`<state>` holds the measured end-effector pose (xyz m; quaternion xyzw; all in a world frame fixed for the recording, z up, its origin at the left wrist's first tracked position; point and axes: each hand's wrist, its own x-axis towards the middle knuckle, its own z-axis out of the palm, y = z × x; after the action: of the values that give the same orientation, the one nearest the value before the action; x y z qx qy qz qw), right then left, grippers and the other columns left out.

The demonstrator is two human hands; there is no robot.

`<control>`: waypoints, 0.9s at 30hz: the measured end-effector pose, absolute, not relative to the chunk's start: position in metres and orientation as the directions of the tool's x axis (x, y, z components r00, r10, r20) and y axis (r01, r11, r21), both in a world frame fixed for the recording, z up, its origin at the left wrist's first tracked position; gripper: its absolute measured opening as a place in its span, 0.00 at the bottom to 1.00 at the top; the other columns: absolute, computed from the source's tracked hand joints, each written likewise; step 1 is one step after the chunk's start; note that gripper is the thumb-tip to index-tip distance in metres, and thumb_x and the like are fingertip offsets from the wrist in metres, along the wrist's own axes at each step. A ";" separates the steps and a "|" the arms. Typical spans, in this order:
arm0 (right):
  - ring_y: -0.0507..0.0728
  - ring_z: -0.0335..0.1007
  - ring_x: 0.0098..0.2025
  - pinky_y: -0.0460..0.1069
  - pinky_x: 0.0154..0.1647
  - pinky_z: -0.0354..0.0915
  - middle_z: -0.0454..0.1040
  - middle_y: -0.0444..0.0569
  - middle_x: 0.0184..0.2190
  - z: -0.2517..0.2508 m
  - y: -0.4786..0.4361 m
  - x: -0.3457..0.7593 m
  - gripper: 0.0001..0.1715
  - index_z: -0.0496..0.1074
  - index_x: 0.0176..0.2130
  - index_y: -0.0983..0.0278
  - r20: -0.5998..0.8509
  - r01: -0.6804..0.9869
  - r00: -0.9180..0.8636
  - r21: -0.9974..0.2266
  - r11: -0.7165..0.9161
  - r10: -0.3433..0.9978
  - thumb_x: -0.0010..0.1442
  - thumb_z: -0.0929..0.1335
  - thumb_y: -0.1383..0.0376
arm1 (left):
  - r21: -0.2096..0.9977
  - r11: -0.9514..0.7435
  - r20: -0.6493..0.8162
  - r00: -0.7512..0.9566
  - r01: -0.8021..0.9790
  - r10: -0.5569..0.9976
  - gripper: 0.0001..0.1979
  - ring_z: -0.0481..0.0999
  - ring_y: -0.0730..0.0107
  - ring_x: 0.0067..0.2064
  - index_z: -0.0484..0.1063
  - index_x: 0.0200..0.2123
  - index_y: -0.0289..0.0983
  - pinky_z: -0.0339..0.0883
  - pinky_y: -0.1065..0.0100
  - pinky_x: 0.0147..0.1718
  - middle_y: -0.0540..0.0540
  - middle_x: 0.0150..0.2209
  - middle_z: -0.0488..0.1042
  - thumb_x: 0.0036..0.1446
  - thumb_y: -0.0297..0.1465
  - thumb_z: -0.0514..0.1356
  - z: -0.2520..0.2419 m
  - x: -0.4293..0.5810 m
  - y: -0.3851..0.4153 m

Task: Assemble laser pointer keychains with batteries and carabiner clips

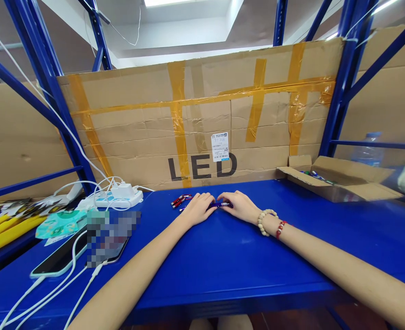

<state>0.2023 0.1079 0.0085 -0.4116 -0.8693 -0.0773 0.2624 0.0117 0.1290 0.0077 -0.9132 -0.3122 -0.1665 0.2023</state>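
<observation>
A slim, dark blue-purple pen [222,205] lies level between my two hands, just above or on the blue tabletop. My right hand [240,206] is closed on its right part, fingers curled over it; a beaded bracelet and a red one circle that wrist. At the pen's left end, my left hand [198,209] is bent palm down, thumb and forefinger closed against it. Several small red pen-like pieces with shiny ends [181,200] lie just beyond my left hand, which partly hides them and a blue piece.
An open cardboard box [340,178] with pen-like items stands at right, near a plastic bottle [367,149]. Left are phones [60,252] on charging cables, a power strip [134,197], a tissue pack [61,223] and yellow rods [13,233]. A cardboard wall [137,137] closes the back.
</observation>
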 end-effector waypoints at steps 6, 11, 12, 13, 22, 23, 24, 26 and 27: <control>0.57 0.70 0.43 0.51 0.43 0.60 0.74 0.50 0.43 0.008 0.101 0.199 0.16 0.68 0.46 0.63 0.506 0.751 -0.525 -0.103 0.652 0.684 0.58 0.62 0.61 | -0.305 -0.721 0.414 0.769 0.622 0.487 0.12 0.70 0.62 0.42 0.63 0.42 0.35 0.57 0.63 0.40 0.42 0.40 0.71 0.63 0.34 0.45 0.008 0.013 0.126; 0.56 0.71 0.41 0.49 0.40 0.64 0.74 0.50 0.42 0.006 0.103 0.199 0.20 0.67 0.47 0.63 0.475 0.742 -0.543 -0.115 0.660 0.693 0.64 0.56 0.57 | -0.318 -0.715 0.409 0.770 0.623 0.490 0.11 0.71 0.64 0.41 0.63 0.43 0.35 0.58 0.64 0.40 0.43 0.39 0.73 0.64 0.31 0.44 0.009 0.015 0.125; 0.56 0.70 0.42 0.49 0.42 0.64 0.73 0.50 0.43 0.006 0.104 0.199 0.20 0.67 0.48 0.63 0.470 0.742 -0.546 -0.114 0.660 0.694 0.64 0.55 0.58 | -0.318 -0.711 0.410 0.767 0.628 0.494 0.11 0.72 0.64 0.40 0.64 0.42 0.35 0.58 0.64 0.40 0.43 0.38 0.73 0.64 0.31 0.44 0.009 0.015 0.125; 0.56 0.70 0.44 0.49 0.44 0.63 0.73 0.49 0.44 0.005 0.106 0.199 0.20 0.67 0.48 0.62 0.465 0.743 -0.547 -0.113 0.660 0.696 0.65 0.55 0.59 | -0.316 -0.707 0.413 0.763 0.633 0.498 0.12 0.72 0.64 0.40 0.64 0.41 0.35 0.58 0.64 0.40 0.43 0.38 0.73 0.64 0.32 0.44 0.009 0.015 0.125; 0.57 0.70 0.45 0.50 0.41 0.65 0.71 0.50 0.45 0.005 0.110 0.204 0.19 0.67 0.49 0.59 0.458 0.836 -0.409 -0.159 0.525 0.789 0.65 0.54 0.60 | -0.164 -0.515 0.502 0.521 0.841 0.691 0.10 0.69 0.58 0.44 0.62 0.43 0.37 0.62 0.61 0.39 0.40 0.42 0.69 0.58 0.29 0.49 0.005 0.016 0.128; 0.57 0.70 0.45 0.51 0.41 0.65 0.71 0.50 0.45 0.006 0.110 0.204 0.19 0.66 0.49 0.59 0.459 0.846 -0.386 -0.170 0.506 0.800 0.65 0.54 0.60 | -0.126 -0.458 0.516 0.453 0.880 0.728 0.11 0.69 0.57 0.44 0.62 0.44 0.36 0.63 0.60 0.38 0.39 0.43 0.69 0.57 0.28 0.49 0.003 0.015 0.130; 0.57 0.70 0.45 0.51 0.41 0.65 0.71 0.50 0.45 0.007 0.110 0.204 0.20 0.66 0.49 0.59 0.460 0.853 -0.368 -0.179 0.490 0.808 0.65 0.54 0.60 | -0.089 -0.402 0.524 0.386 0.911 0.759 0.11 0.69 0.56 0.44 0.62 0.43 0.35 0.63 0.60 0.38 0.37 0.43 0.68 0.56 0.28 0.50 0.002 0.014 0.131; 0.58 0.70 0.45 0.51 0.42 0.65 0.71 0.50 0.45 0.008 0.109 0.204 0.20 0.66 0.49 0.60 0.456 0.861 -0.346 -0.191 0.470 0.820 0.65 0.53 0.59 | -0.023 -0.309 0.526 0.275 0.951 0.805 0.11 0.68 0.55 0.44 0.63 0.43 0.34 0.63 0.59 0.39 0.36 0.42 0.68 0.55 0.27 0.51 0.000 0.012 0.135; 0.58 0.70 0.45 0.51 0.42 0.65 0.71 0.50 0.45 0.008 0.108 0.203 0.20 0.66 0.48 0.60 0.454 0.863 -0.342 -0.195 0.466 0.823 0.65 0.54 0.59 | 0.004 -0.275 0.522 0.232 0.962 0.821 0.11 0.68 0.55 0.44 0.64 0.42 0.33 0.63 0.58 0.40 0.36 0.42 0.69 0.54 0.27 0.52 -0.001 0.011 0.137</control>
<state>0.2031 0.1081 0.0084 -0.5152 -0.8181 -0.0395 0.2523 0.0109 0.1366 -0.0009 -0.7681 -0.5801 -0.2175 0.1617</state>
